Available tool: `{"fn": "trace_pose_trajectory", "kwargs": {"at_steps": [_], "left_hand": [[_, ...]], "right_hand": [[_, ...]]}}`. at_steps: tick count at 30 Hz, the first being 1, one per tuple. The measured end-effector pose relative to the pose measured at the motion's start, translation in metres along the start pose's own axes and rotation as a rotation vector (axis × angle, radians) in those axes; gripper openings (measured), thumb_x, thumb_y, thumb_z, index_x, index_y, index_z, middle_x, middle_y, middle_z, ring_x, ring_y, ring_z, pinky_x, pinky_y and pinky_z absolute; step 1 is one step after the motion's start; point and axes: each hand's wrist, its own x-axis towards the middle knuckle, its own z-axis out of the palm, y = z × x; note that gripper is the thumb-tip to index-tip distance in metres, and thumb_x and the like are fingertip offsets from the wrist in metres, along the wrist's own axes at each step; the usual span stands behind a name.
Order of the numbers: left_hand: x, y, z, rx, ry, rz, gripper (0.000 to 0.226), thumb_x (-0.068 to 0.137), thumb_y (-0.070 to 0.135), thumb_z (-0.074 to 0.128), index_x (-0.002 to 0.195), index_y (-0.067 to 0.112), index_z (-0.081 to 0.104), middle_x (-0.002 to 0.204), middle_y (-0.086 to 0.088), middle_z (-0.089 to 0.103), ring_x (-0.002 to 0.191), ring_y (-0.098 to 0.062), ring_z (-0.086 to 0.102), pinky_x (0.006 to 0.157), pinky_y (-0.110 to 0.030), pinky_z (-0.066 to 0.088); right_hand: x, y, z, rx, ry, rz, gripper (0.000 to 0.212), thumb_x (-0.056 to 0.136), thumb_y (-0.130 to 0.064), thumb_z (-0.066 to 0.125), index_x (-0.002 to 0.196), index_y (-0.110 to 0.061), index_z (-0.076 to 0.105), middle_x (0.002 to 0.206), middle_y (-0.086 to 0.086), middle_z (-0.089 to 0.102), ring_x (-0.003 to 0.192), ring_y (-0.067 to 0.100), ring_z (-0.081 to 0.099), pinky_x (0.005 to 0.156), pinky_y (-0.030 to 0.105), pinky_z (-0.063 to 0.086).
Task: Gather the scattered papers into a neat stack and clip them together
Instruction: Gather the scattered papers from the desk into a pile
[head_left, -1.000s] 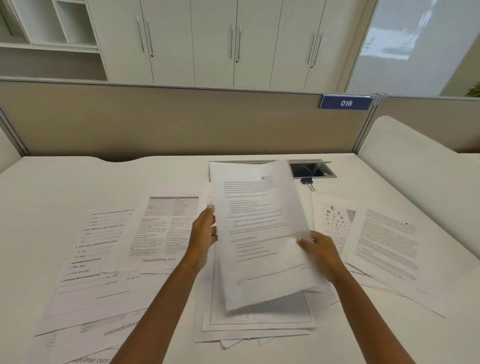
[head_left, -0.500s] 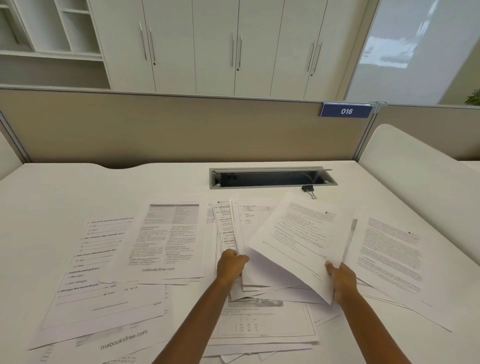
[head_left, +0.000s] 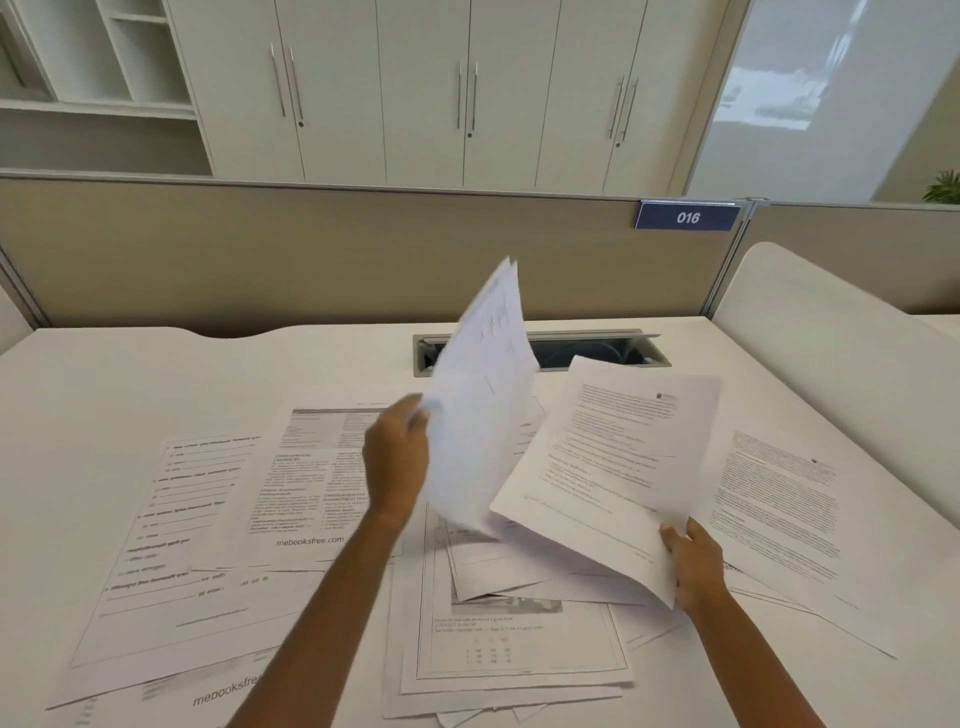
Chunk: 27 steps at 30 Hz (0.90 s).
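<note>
Partitioned desk (head_left: 104, 395) 016 is strewn with papers (head_left: 218, 519); sheets (head_left: 483, 415) are gripped by the left hand (head_left: 397, 457), a page (head_left: 608, 467) by the right hand (head_left: 693, 564).

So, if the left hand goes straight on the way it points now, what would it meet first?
The left hand grips sheets and points forward over the desk. It looks high enough to pass the cable slot, so probably the beige partition comes first; depth is unclear.

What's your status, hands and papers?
Left hand grips raised sheets. Right hand holds angled sheet. Other papers scattered on desk; no clip in view.
</note>
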Motion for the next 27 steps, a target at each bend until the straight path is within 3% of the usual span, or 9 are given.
{"fn": "trace_pose_trajectory", "kwargs": {"at_steps": [5,8,10,12,14,18,21,24,27], "left_hand": [[0.027,0.023,-0.022,-0.248,0.164,0.02,0.031,0.092,0.009,0.049,0.121,0.0,0.056,0.123,-0.015,0.06,0.109,-0.025,0.055,0.092,-0.025,0.039],[0.022,0.021,-0.018,-0.659,-0.057,-0.169,0.024,0.092,0.006,0.047,0.114,0.01,0.058,0.107,-0.006,0.061,0.096,-0.017,0.052,0.083,-0.027,0.042],[0.008,0.008,-0.009,-0.816,-0.235,-0.306,0.021,0.092,0.007,0.046,0.109,0.013,0.058,0.099,-0.001,0.062,0.09,-0.018,0.055,0.079,-0.03,0.046],[-0.006,-0.008,0.003,-0.754,-0.284,-0.425,0.024,0.093,0.006,0.046,0.113,0.01,0.057,0.101,-0.002,0.062,0.094,-0.022,0.056,0.08,-0.033,0.049],[-0.017,-0.024,0.013,-0.652,-0.243,-0.539,0.029,0.093,0.004,0.045,0.119,0.007,0.056,0.105,-0.004,0.061,0.096,-0.023,0.056,0.08,-0.034,0.05],[-0.03,-0.055,0.02,-0.455,-0.217,-0.663,0.029,0.092,0.002,0.044,0.12,0.004,0.054,0.119,-0.015,0.059,0.096,-0.023,0.053,0.092,-0.042,0.046],[-0.037,-0.073,0.019,-0.349,-0.263,-0.681,0.034,0.093,0.002,0.043,0.127,0.003,0.048,0.131,-0.016,0.053,0.105,-0.025,0.051,0.09,-0.035,0.043],[-0.039,-0.082,0.016,-0.494,-0.28,-0.686,0.041,0.095,0.005,0.042,0.136,0.008,0.039,0.142,-0.012,0.043,0.125,-0.028,0.044,0.098,-0.04,0.043],[-0.039,-0.082,0.012,-0.871,-0.336,-0.782,0.045,0.096,0.005,0.04,0.14,0.011,0.034,0.13,-0.01,0.052,0.102,-0.018,0.061,0.063,-0.026,0.057]], "right_hand": [[-0.005,-0.004,0.01,-0.045,-0.063,-0.049,0.035,0.092,-0.003,0.046,0.126,-0.001,0.051,0.132,0.018,0.052,0.118,0.037,0.049,0.1,0.041,0.037],[-0.009,-0.011,0.02,-0.05,-0.19,-0.043,0.034,0.092,-0.003,0.048,0.126,-0.002,0.052,0.134,0.016,0.051,0.117,0.034,0.05,0.1,0.039,0.04],[-0.014,-0.019,0.026,-0.034,-0.291,0.026,0.034,0.093,-0.004,0.047,0.126,-0.004,0.051,0.126,0.016,0.056,0.097,0.028,0.057,0.08,0.031,0.049],[-0.018,-0.026,0.03,0.046,-0.402,0.131,0.034,0.094,-0.004,0.043,0.127,-0.006,0.048,0.109,0.011,0.062,0.08,0.019,0.057,0.051,0.02,0.051],[-0.019,-0.03,0.032,0.124,-0.454,0.218,0.033,0.095,-0.003,0.04,0.128,-0.007,0.046,0.095,0.005,0.062,0.077,0.017,0.057,0.039,0.015,0.048],[-0.015,-0.027,0.029,0.166,-0.478,0.329,0.034,0.093,0.006,0.039,0.127,0.001,0.044,0.09,0.009,0.061,0.077,0.022,0.057,0.039,0.02,0.052],[-0.019,-0.021,0.025,0.024,-0.518,0.368,0.034,0.092,0.009,0.038,0.125,0.007,0.042,0.101,0.017,0.061,0.079,0.027,0.059,0.042,0.025,0.055],[-0.021,-0.02,0.023,-0.066,-0.584,0.379,0.033,0.091,0.009,0.039,0.124,0.004,0.043,0.11,0.02,0.059,0.082,0.028,0.06,0.044,0.026,0.056],[-0.021,-0.021,0.022,-0.128,-0.632,0.381,0.025,0.089,0.009,0.042,0.111,0.0,0.05,0.093,0.014,0.064,0.076,0.025,0.061,0.04,0.021,0.051]]}}
